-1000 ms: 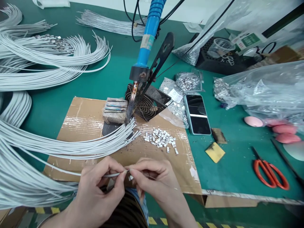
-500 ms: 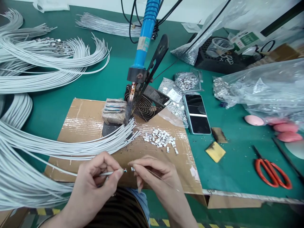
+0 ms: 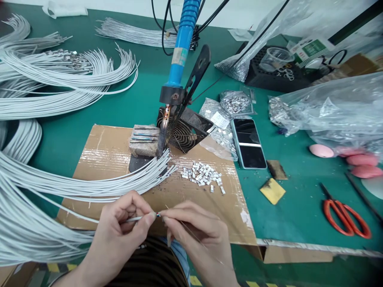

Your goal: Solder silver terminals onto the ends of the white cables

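My left hand (image 3: 119,231) pinches a white cable (image 3: 133,219) close to its end, where thin coloured wires poke out past the thumb. Opposite it, my right hand (image 3: 200,229) is closed at the fingertips on a small white-and-metal connector (image 3: 159,215), mostly hidden and meeting the wire ends. A thin solder wire (image 3: 191,232) also runs through the right hand's fingers. Beyond the hands, a pile of similar small connectors (image 3: 203,174) lies on the cardboard (image 3: 89,155). A blue-handled soldering iron (image 3: 179,56) points down in a stand, its tip above the cable ends.
Bundled white cables (image 3: 66,183) cover the left side. A small fan (image 3: 185,131) sits behind the iron. Rightward are a phone (image 3: 248,143), a yellow sponge (image 3: 272,191), red-handled scissors (image 3: 345,217) and plastic bags of parts (image 3: 326,105).
My right hand has moved slightly left, bringing the connector up to the wire ends and closing the small gap. My left hand has stayed nearly still.
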Available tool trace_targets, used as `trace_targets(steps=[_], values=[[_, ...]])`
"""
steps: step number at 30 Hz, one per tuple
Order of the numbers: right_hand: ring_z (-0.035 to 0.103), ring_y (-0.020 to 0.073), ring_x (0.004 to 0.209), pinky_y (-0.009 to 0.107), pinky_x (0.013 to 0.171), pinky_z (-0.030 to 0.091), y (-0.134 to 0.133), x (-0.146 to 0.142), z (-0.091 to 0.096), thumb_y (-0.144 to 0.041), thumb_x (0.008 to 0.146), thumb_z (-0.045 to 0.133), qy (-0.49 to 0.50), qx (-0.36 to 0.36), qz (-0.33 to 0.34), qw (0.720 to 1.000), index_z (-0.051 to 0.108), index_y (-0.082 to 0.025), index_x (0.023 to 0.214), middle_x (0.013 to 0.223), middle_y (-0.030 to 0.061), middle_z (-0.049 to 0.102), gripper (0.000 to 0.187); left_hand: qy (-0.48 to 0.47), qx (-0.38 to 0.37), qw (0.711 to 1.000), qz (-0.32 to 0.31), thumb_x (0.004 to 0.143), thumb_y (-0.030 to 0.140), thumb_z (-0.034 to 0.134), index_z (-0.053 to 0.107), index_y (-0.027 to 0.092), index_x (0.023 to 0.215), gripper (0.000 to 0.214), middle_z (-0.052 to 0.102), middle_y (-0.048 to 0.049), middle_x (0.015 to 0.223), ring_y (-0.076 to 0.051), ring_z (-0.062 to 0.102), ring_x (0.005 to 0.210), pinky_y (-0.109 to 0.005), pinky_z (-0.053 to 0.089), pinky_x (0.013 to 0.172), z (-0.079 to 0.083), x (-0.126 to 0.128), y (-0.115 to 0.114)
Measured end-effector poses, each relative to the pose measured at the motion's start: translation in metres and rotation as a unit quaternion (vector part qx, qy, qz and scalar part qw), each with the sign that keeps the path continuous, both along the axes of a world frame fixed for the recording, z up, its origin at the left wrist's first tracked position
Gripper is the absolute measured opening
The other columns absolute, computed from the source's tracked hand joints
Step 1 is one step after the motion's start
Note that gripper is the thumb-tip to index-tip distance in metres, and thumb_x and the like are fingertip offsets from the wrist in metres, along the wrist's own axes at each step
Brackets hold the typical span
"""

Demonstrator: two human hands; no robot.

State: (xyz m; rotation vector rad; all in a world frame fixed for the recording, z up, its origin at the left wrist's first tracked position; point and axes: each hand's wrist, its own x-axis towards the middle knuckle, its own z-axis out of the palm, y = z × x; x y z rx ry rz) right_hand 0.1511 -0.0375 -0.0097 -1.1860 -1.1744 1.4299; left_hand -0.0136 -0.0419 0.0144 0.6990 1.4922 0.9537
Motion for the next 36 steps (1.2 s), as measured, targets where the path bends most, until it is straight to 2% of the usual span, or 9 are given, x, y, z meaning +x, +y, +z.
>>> trace_targets(steps=[4, 14, 20, 25, 31, 36], values=[[0.064, 0.0129, 0.055, 0.024, 0.055, 0.055, -0.003, 0.002, -0.003, -0.017, 0.091, 0.077, -0.067, 0.060, -0.016, 0.996, 0.089, -0.034, 0.104, 0.074, 0.0023, 0.075, 0.024, 0.002, 0.004, 1.000, 0.007, 0.070, 0.022, 0.084, 0.067, 0.019, 0.064, 0.018, 0.059, 0.0060, 0.055, -0.009, 0.046, 0.053, -0.015, 0.039, 0.049, 0.000, 0.000, 0.000], [0.064, 0.0107, 0.054, 0.021, 0.053, 0.053, -0.003, -0.003, -0.002, -0.017, 0.090, 0.078, -0.006, 0.006, -0.014, 1.000, 0.090, -0.034, 0.098, 0.077, 0.0019, 0.075, 0.022, -0.010, -0.001, 1.000, 0.020, 0.069, 0.019, 0.083, 0.067, 0.019, 0.063, 0.017, 0.059, 0.0067, 0.054, -0.007, 0.047, 0.052, -0.013, 0.041, 0.050, 0.002, 0.002, 0.000], [0.064, 0.0099, 0.052, 0.020, 0.052, 0.053, -0.004, -0.003, -0.006, -0.016, 0.090, 0.077, -0.003, 0.005, -0.030, 1.000, 0.090, -0.032, 0.097, 0.077, 0.0019, 0.075, 0.021, -0.004, 0.002, 1.000, 0.023, 0.068, 0.017, 0.083, 0.067, 0.018, 0.063, 0.017, 0.060, 0.0072, 0.054, -0.006, 0.048, 0.051, -0.011, 0.040, 0.050, 0.002, 0.003, -0.001], [0.065, 0.0102, 0.052, 0.019, 0.050, 0.052, -0.004, -0.002, -0.012, -0.014, 0.091, 0.077, -0.006, 0.057, -0.015, 0.998, 0.089, -0.031, 0.100, 0.075, 0.0016, 0.075, 0.022, -0.009, 0.003, 1.000, 0.023, 0.070, 0.019, 0.083, 0.067, 0.019, 0.064, 0.017, 0.061, 0.0067, 0.055, -0.007, 0.049, 0.053, -0.012, 0.041, 0.050, 0.001, 0.003, 0.000], [0.066, 0.0095, 0.056, 0.018, 0.054, 0.053, -0.006, -0.003, -0.007, -0.013, 0.091, 0.076, -0.022, 0.044, -0.027, 0.998, 0.088, -0.035, 0.100, 0.077, -0.0006, 0.076, 0.026, -0.001, 0.002, 1.000, 0.017, 0.072, 0.022, 0.083, 0.066, 0.019, 0.064, 0.019, 0.060, 0.0066, 0.055, -0.008, 0.048, 0.053, -0.014, 0.039, 0.050, 0.002, 0.003, -0.001], [0.067, 0.0092, 0.058, 0.017, 0.056, 0.055, -0.007, -0.003, -0.009, -0.010, 0.092, 0.075, -0.055, 0.108, -0.030, 0.992, 0.087, -0.034, 0.104, 0.080, -0.0021, 0.077, 0.030, -0.015, 0.013, 1.000, 0.000, 0.079, 0.027, 0.081, 0.066, 0.019, 0.067, 0.021, 0.056, 0.0069, 0.058, -0.008, 0.044, 0.055, -0.015, 0.036, 0.052, -0.001, 0.001, -0.001]])
